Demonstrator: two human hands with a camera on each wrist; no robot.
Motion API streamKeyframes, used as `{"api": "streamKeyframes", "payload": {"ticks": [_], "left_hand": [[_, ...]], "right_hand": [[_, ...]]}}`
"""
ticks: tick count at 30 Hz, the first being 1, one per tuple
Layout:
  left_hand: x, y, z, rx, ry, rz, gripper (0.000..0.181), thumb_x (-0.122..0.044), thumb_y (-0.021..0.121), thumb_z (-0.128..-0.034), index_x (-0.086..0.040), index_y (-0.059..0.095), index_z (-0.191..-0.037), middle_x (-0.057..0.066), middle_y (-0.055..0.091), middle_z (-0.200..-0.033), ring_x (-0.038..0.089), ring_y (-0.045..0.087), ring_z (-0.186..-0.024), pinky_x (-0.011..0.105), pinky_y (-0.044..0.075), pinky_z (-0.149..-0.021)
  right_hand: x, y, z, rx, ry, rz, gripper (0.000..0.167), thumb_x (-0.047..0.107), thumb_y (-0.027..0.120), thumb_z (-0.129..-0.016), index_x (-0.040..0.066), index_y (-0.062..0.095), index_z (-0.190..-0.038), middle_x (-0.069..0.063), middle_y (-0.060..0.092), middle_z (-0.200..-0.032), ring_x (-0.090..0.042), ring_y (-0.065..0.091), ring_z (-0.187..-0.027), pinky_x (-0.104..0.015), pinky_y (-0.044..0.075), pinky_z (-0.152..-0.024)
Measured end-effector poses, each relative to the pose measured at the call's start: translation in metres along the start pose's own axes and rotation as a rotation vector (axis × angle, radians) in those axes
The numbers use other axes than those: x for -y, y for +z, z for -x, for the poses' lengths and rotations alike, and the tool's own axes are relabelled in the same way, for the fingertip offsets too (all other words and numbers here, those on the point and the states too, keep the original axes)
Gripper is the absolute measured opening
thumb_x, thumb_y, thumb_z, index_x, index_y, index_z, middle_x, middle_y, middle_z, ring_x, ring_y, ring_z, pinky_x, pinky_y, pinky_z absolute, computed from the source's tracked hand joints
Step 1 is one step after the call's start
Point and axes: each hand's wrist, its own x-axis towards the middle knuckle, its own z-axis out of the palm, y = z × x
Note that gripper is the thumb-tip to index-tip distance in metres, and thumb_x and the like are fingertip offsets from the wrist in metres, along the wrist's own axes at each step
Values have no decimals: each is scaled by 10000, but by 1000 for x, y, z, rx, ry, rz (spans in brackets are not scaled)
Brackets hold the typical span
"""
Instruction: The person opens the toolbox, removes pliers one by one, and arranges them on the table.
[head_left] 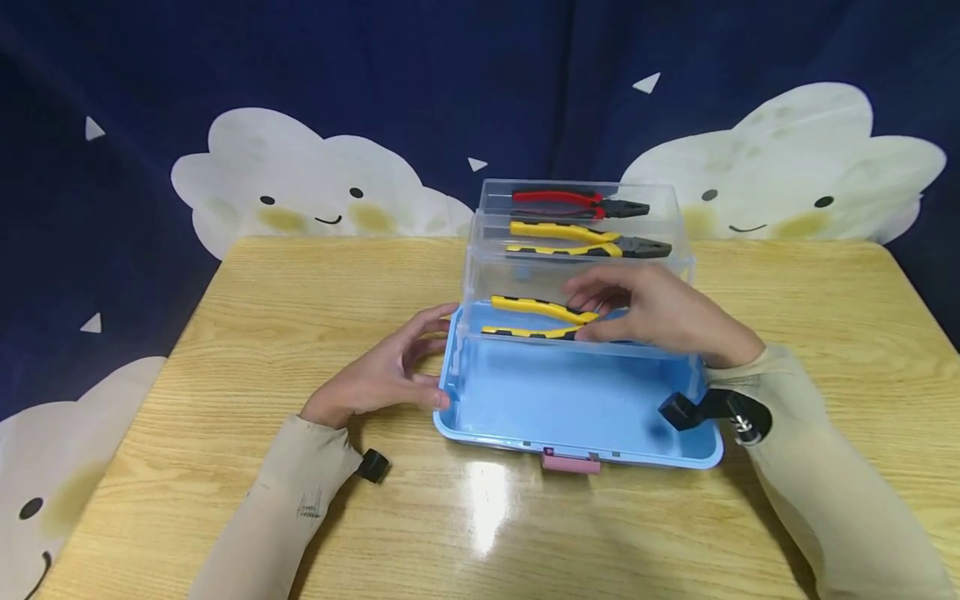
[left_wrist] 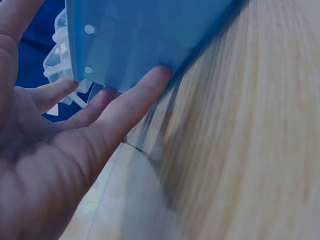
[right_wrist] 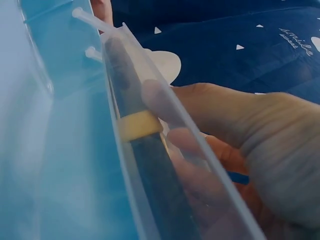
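Observation:
A blue toolbox (head_left: 555, 400) stands open on the table, with clear tiered trays (head_left: 468, 279) raised at its back. My left hand (head_left: 382, 371) touches the box's left wall, its fingers spread and only loosely bent. In the lowest tray lie yellow-and-black pliers (head_left: 536, 308); my right hand (head_left: 660, 312) reaches in and grips them near the joint, hiding their jaws. Through the clear tray wall in the right wrist view, the thumb meets the dark handle close to a yellow band (right_wrist: 140, 125).
Higher up, the middle tray holds another yellow-and-black pliers (head_left: 551, 231), and the top tray holds red-and-black pliers (head_left: 555, 197). A pink latch (head_left: 572, 462) sits at the box's front edge. Behind the wooden table (head_left: 322, 283) hangs a dark blue curtain (head_left: 450, 67) with cloud prints.

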Motion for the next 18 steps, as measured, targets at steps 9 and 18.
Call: {"api": "streamKeyframes", "payload": {"ticks": [9, 18], "left_hand": [[-1, 0, 1, -1, 7, 5, 1097, -153, 917, -786, -360, 241, -1625, 68, 337, -1643, 372, 362, -1546, 459, 573, -1085], [0, 0, 0, -7, -4, -10, 1073, -110, 895, -801, -359, 250, -1622, 71, 345, -1640, 373, 370, -1543, 462, 574, -1084]], "right_hand": [[2, 1, -2, 0, -6, -10, 550, 186, 863, -844, 126, 639, -1343, -40, 773, -1173, -164, 709, -1044, -305, 622, -905], [3, 4, -1, -57, -3, 33, 482, 162, 837, -861, 132, 670, -1312, -59, 771, -1164, -188, 718, -1020, -432, 636, -922]]}}
